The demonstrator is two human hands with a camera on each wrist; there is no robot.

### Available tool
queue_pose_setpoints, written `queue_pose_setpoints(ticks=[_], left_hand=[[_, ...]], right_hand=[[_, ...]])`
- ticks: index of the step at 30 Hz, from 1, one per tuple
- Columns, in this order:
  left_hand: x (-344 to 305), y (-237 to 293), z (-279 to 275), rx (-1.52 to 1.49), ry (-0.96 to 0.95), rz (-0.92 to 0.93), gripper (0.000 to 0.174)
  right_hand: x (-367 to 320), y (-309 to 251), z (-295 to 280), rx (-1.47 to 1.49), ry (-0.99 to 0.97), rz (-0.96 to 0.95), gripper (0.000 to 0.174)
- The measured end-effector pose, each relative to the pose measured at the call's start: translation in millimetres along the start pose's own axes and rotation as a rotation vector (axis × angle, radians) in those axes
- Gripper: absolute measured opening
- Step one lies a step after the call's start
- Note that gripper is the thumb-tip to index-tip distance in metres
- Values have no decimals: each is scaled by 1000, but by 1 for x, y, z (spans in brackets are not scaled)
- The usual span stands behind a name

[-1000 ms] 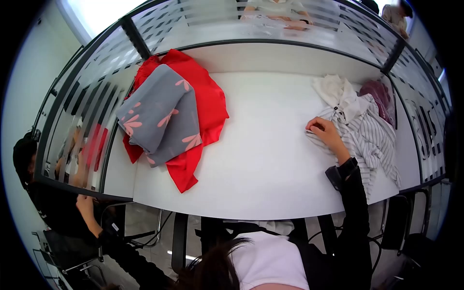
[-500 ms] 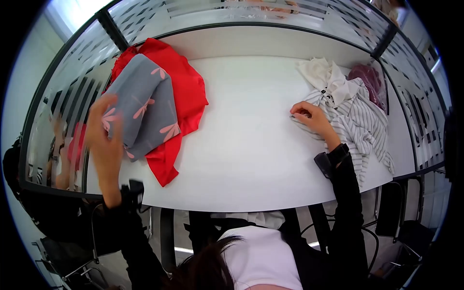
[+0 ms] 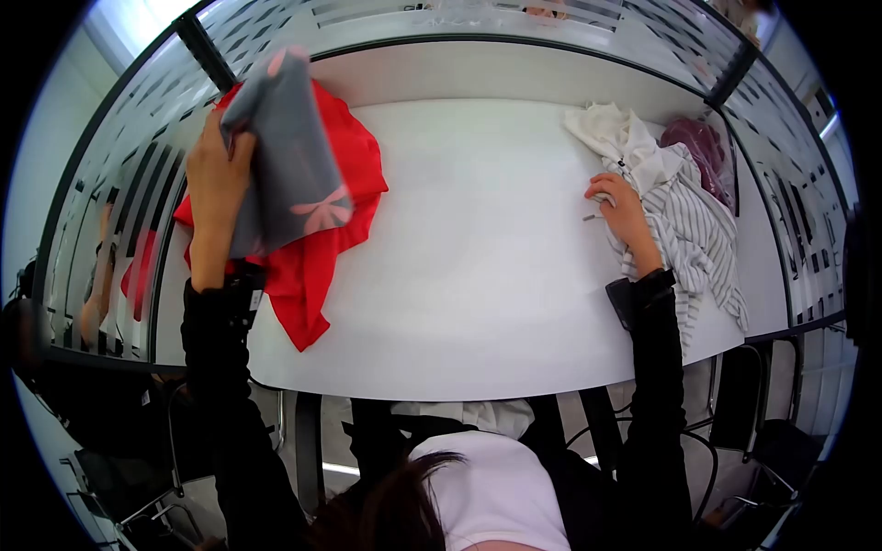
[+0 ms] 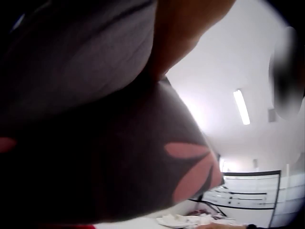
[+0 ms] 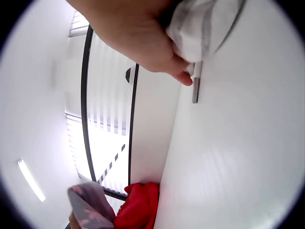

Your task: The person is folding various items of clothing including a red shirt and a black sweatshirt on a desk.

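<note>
My left hand [image 3: 219, 170] grips the edge of a folded grey cloth [image 3: 289, 147] printed with pink petals, holding it tilted up over a red cloth [image 3: 354, 184] at the table's left. In the left wrist view the grey cloth [image 4: 119, 162] fills most of the picture and hides the fingertips. At the right, my right hand [image 3: 625, 211] has its fingers curled on the near-left edge of a white garment with dark stripes [image 3: 694, 225]. Striped fabric [image 5: 195, 28] is bunched at those fingers in the right wrist view, and a cord with a metal tip [image 5: 196, 90] pokes out below the thumb.
A plain white cloth [image 3: 611, 129] lies against the striped garment's far side. Behind it is a maroon item in clear plastic [image 3: 703, 151]. Low walls with striped clear panels [image 3: 106, 239] border the white table [image 3: 459, 248]. Another person sits beyond the left panel.
My left hand has come up from beside the table, taken hold of the grey cloth and raised it off the red one. My right hand has shifted slightly right and away from me.
</note>
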State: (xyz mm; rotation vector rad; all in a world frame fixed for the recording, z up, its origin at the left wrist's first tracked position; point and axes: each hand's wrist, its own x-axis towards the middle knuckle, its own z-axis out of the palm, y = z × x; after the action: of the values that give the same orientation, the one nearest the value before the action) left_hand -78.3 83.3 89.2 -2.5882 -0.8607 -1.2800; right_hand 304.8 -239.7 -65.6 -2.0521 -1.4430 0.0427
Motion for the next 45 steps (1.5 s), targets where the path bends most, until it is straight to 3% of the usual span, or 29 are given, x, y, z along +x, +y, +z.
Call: queue_pose_setpoints(ticks=[2,3,5,7,9,12,15,16,19,21,23,25,27,28,29,31,32,35,39,42,45], left_hand=[[8,37,-4,-136,89,22,25],[14,51,-1,-172,121,14,26],[22,89,9,-236,23,14,31],[12,109,38,-285,-181,212,35],[-7,123,55,-334,-328,408,37],[-24,151,35,-320,-256,522,44],[-30,165,-13,-161,-3,608,43],[-30,166,-29,-140,231,639,38],[0,161,-67,181,632,602,54],[18,149,-70,201,489,562,71],[11,138,-37,240,98,414,74],[-9,126,3,139,-234,403,80],[-41,116,38,24,-509,361,81],[-56,111,53,22,-588,378,84],[-68,106,65,19,-670,390,87],[-82,99,78,-330,-885,230,88],[-85,98,80,-503,-984,146,88],[-88,104,69,-479,-990,111,83],[-92,104,72,-572,-874,79,65],[-93,104,74,-602,-826,64,43],[-101,100,84,-599,-770,71,25]], right_hand=[[-4,-5,4,-58,83,-62,34],[-4,-22,2,61,100,-47,43],[3,-85,-4,295,138,-23,65],[3,-128,-5,525,96,-174,89],[2,-155,-2,569,17,-184,96],[-2,-145,11,298,38,-262,97],[-6,-120,19,419,77,-158,102],[-6,-116,20,490,99,-112,104],[-10,-143,4,397,284,-124,110],[-13,-153,5,543,320,-207,115],[-14,-161,7,801,329,-217,115],[-12,-153,14,725,289,-79,106],[-2,-115,29,486,360,-216,93],[-3,-105,32,568,370,-127,79],[-3,-96,32,606,342,-50,78],[-5,-85,31,684,278,106,76],[-6,-84,32,669,302,79,68],[-9,-82,32,451,250,53,63],[-9,-69,41,472,269,-52,56],[-14,-92,28,620,158,220,49],[-14,-95,27,584,198,273,44]])
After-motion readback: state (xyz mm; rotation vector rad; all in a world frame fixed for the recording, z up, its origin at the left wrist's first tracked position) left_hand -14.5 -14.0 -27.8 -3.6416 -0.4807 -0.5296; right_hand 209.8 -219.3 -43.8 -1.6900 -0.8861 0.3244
